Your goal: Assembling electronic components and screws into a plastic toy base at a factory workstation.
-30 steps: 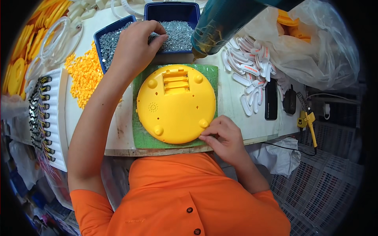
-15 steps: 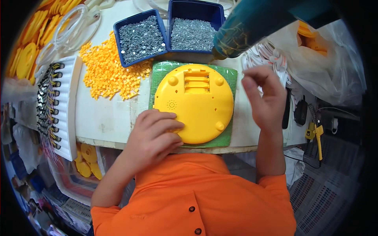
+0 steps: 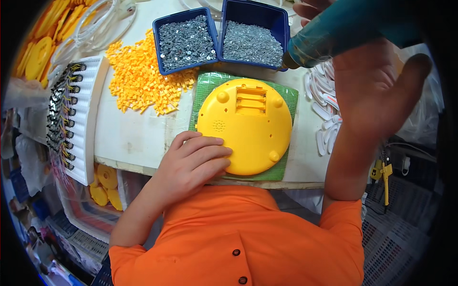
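A whitish worktable (image 3: 129,138) with a worn edge (image 3: 126,165) stands beside gridded grey surfaces (image 3: 398,238)

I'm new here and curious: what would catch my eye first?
Probably the round yellow disc on the green mat, with the left hand at its near-left edge. Upper right, a teal tool slants across the open right hand. Behind the disc, two blue bins hold small metal parts.

Bright orange cloth shirt (image 3: 205,229) with front placket (image 3: 239,267). On placket: two round, dark-brown buttons (image 3: 236,252). Left of placket: small faint mark (image 3: 174,260). Either side: short orange sleeves (image 3: 342,224).
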The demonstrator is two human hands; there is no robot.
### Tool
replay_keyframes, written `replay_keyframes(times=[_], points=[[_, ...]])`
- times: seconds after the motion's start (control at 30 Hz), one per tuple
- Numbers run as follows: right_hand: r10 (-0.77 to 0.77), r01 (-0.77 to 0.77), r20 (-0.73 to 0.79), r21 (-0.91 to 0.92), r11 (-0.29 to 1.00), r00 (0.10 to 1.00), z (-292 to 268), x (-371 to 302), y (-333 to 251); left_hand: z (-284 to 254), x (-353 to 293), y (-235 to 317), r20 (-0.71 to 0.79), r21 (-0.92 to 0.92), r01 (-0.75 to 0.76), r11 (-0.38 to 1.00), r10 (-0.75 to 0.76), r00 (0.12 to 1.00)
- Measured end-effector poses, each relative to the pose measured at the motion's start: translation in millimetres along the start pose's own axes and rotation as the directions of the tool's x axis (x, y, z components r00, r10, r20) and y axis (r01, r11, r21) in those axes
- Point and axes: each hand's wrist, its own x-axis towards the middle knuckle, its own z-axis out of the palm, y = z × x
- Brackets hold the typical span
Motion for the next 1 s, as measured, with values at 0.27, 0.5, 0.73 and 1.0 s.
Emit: replay_keyframes(times=[0.27,0.5,0.73,1.0], points=[[0.147,-0.151,0.101,0.035,0.988,0.984,-0.2,-25.8,-9.2,-18.1,6.1,-14.6,-0.092,-0.146,0.029,0.989,-0.043,0.995],[0.266,-0.26,0.142,-0.058,0.964,0.954,6.3,-47.4,-8.3,-26.8,34.2,-45.0,-0.331,-0.331,0.242,0.912,-0.352,0.875],[-0.011,0.01,0.098,0.002,1.0,0.995,17.9,-78.0,29.3,-1.4,116.1,-41.1,-0.073,-0.026,0.028,0.999,-0.03,0.997],[0.037,-0.034,0.098,-0.033,0.999,0.994,21.9,-83.8,37.4,45.8,134.8,-45.1,0.054,0.107,-0.036,0.994,0.03,0.998]])
